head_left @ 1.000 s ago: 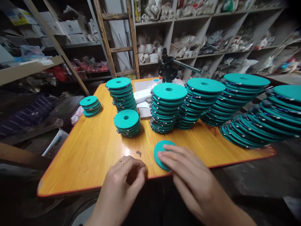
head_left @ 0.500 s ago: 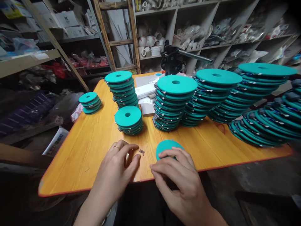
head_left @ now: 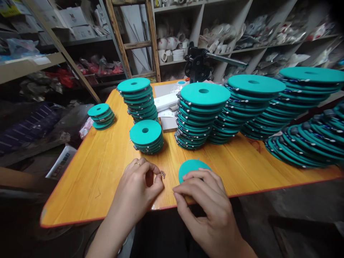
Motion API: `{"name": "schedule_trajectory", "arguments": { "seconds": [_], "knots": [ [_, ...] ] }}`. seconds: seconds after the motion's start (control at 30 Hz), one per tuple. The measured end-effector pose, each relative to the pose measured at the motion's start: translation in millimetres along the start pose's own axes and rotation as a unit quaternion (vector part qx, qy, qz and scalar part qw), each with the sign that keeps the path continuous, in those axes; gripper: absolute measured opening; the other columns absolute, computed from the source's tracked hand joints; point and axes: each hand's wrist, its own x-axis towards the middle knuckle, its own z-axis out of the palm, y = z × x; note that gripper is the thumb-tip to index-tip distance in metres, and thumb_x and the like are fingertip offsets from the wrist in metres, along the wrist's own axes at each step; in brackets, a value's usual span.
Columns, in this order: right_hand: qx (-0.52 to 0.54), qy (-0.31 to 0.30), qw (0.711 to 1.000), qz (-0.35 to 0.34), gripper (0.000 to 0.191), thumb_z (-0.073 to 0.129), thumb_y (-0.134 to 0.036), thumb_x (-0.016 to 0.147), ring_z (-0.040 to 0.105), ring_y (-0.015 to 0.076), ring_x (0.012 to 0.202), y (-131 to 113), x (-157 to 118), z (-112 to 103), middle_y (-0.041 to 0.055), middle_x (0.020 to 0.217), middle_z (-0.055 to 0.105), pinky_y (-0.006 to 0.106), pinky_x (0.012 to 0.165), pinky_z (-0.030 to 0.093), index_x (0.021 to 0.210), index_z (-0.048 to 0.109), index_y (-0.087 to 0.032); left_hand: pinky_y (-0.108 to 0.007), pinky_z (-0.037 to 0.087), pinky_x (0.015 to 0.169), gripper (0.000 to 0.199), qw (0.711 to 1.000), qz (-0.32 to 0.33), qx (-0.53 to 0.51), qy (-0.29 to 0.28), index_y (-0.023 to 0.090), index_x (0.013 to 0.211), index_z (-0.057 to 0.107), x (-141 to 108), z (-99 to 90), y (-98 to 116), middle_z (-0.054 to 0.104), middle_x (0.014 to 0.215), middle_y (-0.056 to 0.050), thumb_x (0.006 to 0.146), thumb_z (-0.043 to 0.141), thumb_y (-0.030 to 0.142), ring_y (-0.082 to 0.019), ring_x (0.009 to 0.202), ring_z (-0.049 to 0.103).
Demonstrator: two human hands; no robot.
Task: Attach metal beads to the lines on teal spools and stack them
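Several tiny metal beads (head_left: 163, 174) lie on the wooden table (head_left: 118, 179) near its front edge. Just left of them is my left hand (head_left: 139, 186), thumb and forefinger curled with a small gap between the tips and nothing visible in it. My right hand (head_left: 206, 204) is pinched at thumb and forefinger; whatever the tips hold is too small to make out. Its other fingers reach over a single teal disc (head_left: 190, 167) lying flat, partly hidden by the hand.
Teal spool stacks stand behind the hands: a low one (head_left: 146, 133), a taller one (head_left: 133, 86), a small one (head_left: 99, 110) at the left, and larger ones (head_left: 204, 95) rightward. A black metal tool (head_left: 197, 64) stands at the back.
My left thumb and forefinger have come closer together beside the beads. My right hand has barely moved. The view has shifted slightly.
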Motion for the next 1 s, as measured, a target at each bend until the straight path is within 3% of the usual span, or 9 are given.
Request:
{"name": "schedule_trajectory", "arguments": {
  "seconds": [0.13, 0.2, 0.33, 0.53, 0.7, 1.0],
  "knots": [
    [-0.005, 0.018, 1.0, 0.008, 0.012, 0.059, -0.008, 0.084, 0.056, 0.0159, 0.079, 1, -1, 3, -0.0004, 0.07, 0.062, 0.035, 0.085, 0.039, 0.078, 0.064, -0.017, -0.031, 0.046, 0.066, 0.008, 0.996, -0.003, -0.082, 0.027, 0.017, 0.075, 0.058, -10, 0.0, 4, 0.061, 0.074, -0.002, 0.082, 0.056, 0.016, -0.016, 0.069, 0.057],
    [-0.006, 0.025, 1.0, 0.009, 0.012, 0.059, -0.008, 0.084, 0.057, 0.016, 0.079, 1, -2, 4, -0.0002, 0.071, 0.063, 0.035, 0.084, 0.039, 0.079, 0.064, -0.017, -0.028, 0.047, 0.061, 0.008, 0.988, -0.026, -0.152, 0.011, 0.018, 0.075, 0.057, -16, -0.7, 9, 0.061, 0.071, 0.0, 0.082, 0.055, 0.016, -0.014, 0.063, 0.057],
    [-0.01, 0.037, 0.999, 0.015, 0.012, 0.058, -0.008, 0.083, 0.058, 0.016, 0.079, 2, -2, 5, -0.0003, 0.072, 0.064, 0.035, 0.083, 0.04, 0.079, 0.064, -0.018, -0.025, 0.051, 0.057, 0.004, 0.955, -0.07, -0.286, -0.036, 0.018, 0.08, 0.06, -23, -0.1, 20, 0.063, 0.071, -0.001, 0.083, 0.058, 0.019, -0.013, 0.062, 0.06],
    [-0.009, 0.037, 0.999, 0.025, 0.01, 0.06, -0.01, 0.084, 0.06, 0.0159, 0.078, 1, -1, 4, -0.0006, 0.072, 0.066, 0.034, 0.08, 0.041, 0.079, 0.063, -0.018, -0.024, 0.059, 0.066, 0.006, 0.891, -0.126, -0.43, -0.066, 0.018, 0.083, 0.062, -25, 4.0, 17, 0.07, 0.083, -0.003, 0.085, 0.066, 0.021, -0.014, 0.07, 0.068],
    [-0.012, 0.028, 0.999, 0.027, 0.011, 0.061, -0.012, 0.085, 0.059, 0.0158, 0.077, 1, 0, 4, -0.0012, 0.07, 0.065, 0.033, 0.078, 0.041, 0.077, 0.064, -0.019, -0.023, 0.061, 0.068, 0.007, 0.864, -0.147, -0.476, -0.066, 0.018, 0.082, 0.062, -28, 3.8, 16, 0.071, 0.081, -0.001, 0.083, 0.069, 0.018, -0.014, 0.074, 0.071],
    [-0.007, 0.028, 0.999, 0.028, 0.011, 0.061, -0.011, 0.084, 0.06, 0.015, 0.076, 1, 0, 3, -0.0018, 0.07, 0.065, 0.033, 0.079, 0.041, 0.077, 0.064, -0.018, -0.019, 0.06, 0.063, 0.011, 0.856, -0.158, -0.487, -0.07, 0.016, 0.075, 0.062, -22, -0.2, 21, 0.072, 0.077, -0.002, 0.081, 0.07, 0.016, -0.011, 0.066, 0.068]
  ]
}}
